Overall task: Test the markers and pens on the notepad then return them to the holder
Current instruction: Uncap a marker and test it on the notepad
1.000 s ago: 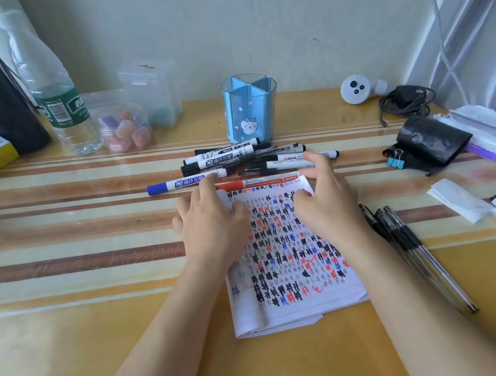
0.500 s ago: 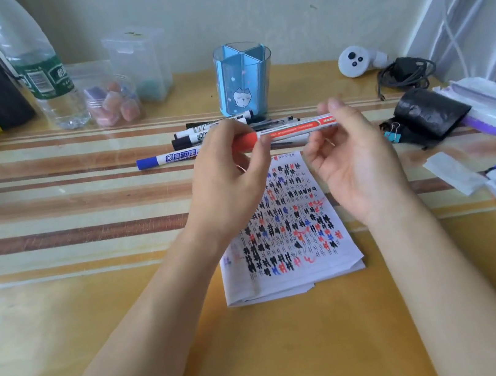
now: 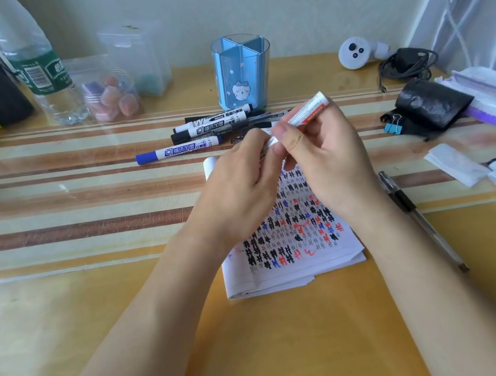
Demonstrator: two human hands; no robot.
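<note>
Head view: above the notepad, right grip pinched the tilted marker; left grip curled round its lower end.

Bare left hand and bare right hand, unsleeved forearms, short plain thumbnail.

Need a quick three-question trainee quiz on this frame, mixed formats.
1. True or false: the holder has markers in it.
2. What holds the marker? A: left hand alone. B: right hand alone. C: both.
3. Fill in: the pen lies to the ___ of the notepad.
Key: 1 false; 2 C; 3 right.
</note>
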